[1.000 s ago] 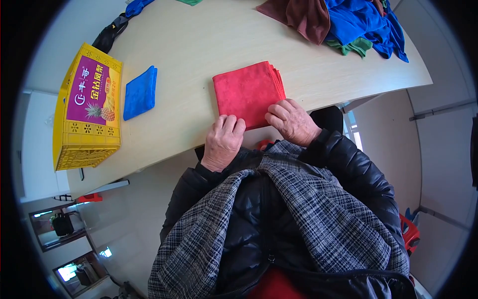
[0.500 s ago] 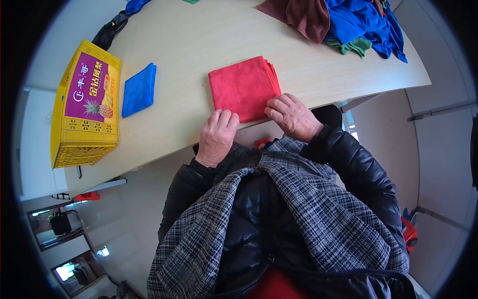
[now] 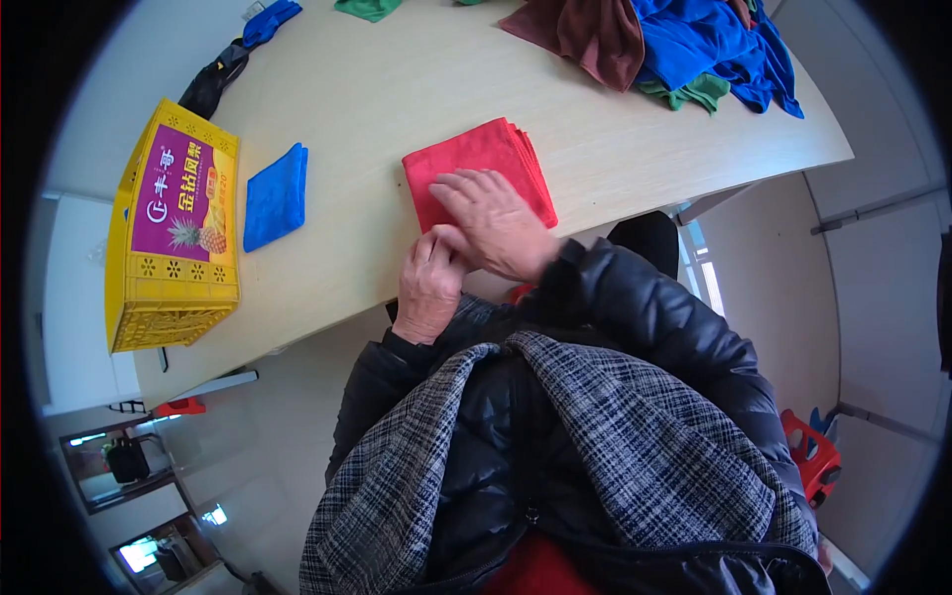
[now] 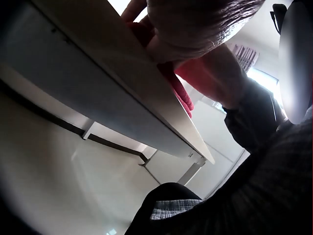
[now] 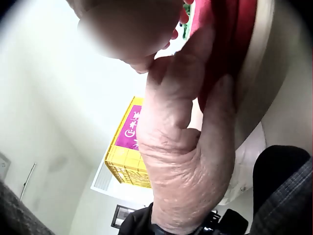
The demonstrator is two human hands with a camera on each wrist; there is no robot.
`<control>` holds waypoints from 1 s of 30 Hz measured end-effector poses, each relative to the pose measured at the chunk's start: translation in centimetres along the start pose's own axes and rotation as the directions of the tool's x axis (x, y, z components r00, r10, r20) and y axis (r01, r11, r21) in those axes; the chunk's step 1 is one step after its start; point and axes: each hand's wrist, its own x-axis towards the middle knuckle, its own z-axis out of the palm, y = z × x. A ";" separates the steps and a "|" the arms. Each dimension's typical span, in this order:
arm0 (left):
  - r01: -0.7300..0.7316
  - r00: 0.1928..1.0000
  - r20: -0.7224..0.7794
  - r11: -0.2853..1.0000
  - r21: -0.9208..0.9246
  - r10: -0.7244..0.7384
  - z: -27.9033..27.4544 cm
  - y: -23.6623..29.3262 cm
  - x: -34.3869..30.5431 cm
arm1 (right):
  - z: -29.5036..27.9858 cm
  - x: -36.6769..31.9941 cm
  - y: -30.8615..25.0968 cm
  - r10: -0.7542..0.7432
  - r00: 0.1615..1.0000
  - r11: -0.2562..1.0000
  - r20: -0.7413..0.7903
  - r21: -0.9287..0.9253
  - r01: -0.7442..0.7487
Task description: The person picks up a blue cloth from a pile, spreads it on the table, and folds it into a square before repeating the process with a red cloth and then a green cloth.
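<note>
A folded red cloth (image 3: 476, 149) lies near the table's front edge. At its near left corner my left hand (image 3: 428, 288) pinches the edge; the right wrist view shows the thumb and fingers of the left hand (image 5: 181, 132) on either side of the red cloth (image 5: 244, 24). My right hand (image 3: 496, 228) rests across the cloth's near part with fingers extended, partly over the left fingertips. Left of the red cloth is a smaller folded blue cloth (image 3: 276, 198), which neither hand touches.
A yellow crate (image 3: 183, 228) with a purple label stands at the table's left end. Loose brown (image 3: 595, 40) and blue cloths (image 3: 694, 50) are heaped at the far right, a green cloth (image 3: 704, 91) below them. A black item (image 3: 213, 84) lies behind the crate.
My right hand has left the cloth's near right corner, moved left over the cloth to beside my left hand, and its fingers have straightened. The left hand stays at the near left corner.
</note>
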 end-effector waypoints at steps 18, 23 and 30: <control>0.007 1.000 -0.022 0.998 -0.070 -0.009 -1.5 0.7 -0.6 | -0.8 -3.8 3.9 0.263 0.950 0.917 0.169 -0.349 -0.192; 0.035 0.997 -0.061 0.984 -0.176 -0.047 -2.0 0.9 -0.5 | -3.6 -4.4 4.7 0.331 0.930 0.845 0.161 -0.490 -0.216; 0.068 0.996 -0.043 0.965 -0.254 -0.082 -2.9 1.1 -0.1 | -1.9 0.6 2.2 0.248 0.956 0.888 0.155 -0.430 -0.160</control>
